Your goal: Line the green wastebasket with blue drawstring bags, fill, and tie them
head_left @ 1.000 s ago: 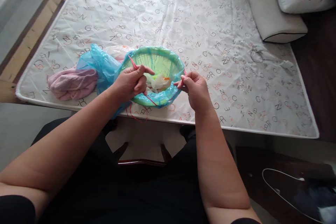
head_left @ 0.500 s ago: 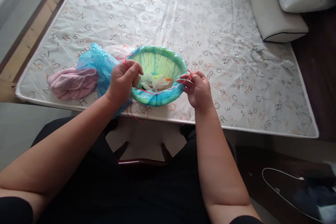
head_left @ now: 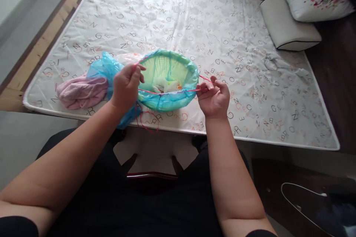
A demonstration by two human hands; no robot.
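A round green basket (head_left: pixel 191 63) lined with a thin blue plastic bag (head_left: pixel 178 100) stands near the mattress's front edge, with crumpled whitish scraps (head_left: pixel 164 84) inside. A red string (head_left: pixel 150 92) runs around and across its rim. My left hand (head_left: pixel 126 84) is closed on the string at the basket's left side. At the right side my right hand (head_left: pixel 213 96) has its fingers curled with the string looped over them, pulled out from the rim. Loose red string ends (head_left: pixel 147 124) hang below my left hand. More blue plastic (head_left: pixel 107 68) bunches behind my left wrist.
On the left lies a folded pink cloth (head_left: pixel 82 92). The letter-printed mattress (head_left: pixel 250 92) spreads beneath everything. A beige cushion (head_left: pixel 290 26) and a white patterned pillow (head_left: pixel 317 3) sit at the far right. A chair (head_left: pixel 152 152) is below the front edge, a white cable (head_left: pixel 294 187) lower right.
My right hand has moved outward and slightly down, turning palm up, drawing the red string away from the rim. My left hand still grips it, shifted slightly left.
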